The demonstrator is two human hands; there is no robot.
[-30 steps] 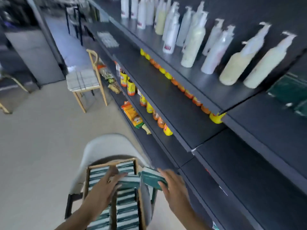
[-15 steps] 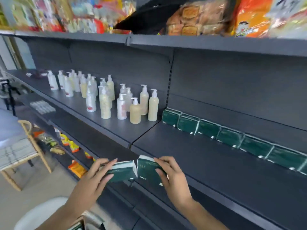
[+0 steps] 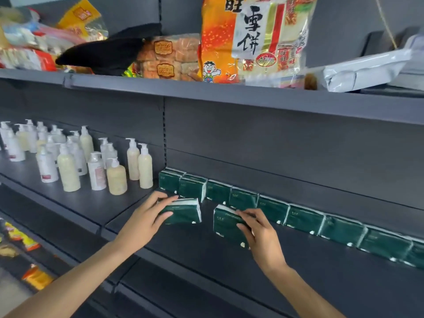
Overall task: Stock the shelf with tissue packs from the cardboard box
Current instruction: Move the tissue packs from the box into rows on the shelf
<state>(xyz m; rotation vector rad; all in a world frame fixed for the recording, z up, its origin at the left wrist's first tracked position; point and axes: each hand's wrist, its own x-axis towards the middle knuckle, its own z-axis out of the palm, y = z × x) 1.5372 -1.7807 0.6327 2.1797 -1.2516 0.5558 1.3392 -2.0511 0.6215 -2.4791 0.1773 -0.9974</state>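
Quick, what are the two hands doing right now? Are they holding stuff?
Left hand: fingers curled around a green tissue pack.
Right hand: fingers gripping another green tissue pack, over the shelf.

Dark grey shelving (image 3: 229, 97) fills the view — flat, even light. Pale floor (image 3: 9, 292) shows bottom left.

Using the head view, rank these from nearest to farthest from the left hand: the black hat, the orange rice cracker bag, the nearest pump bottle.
Measured from the left hand:
1. Nearest pump bottle, just above and left of the hand, on the same shelf.
2. Black hat, one shelf up, above the hand.
3. Orange rice cracker bag, same upper shelf, farther right.
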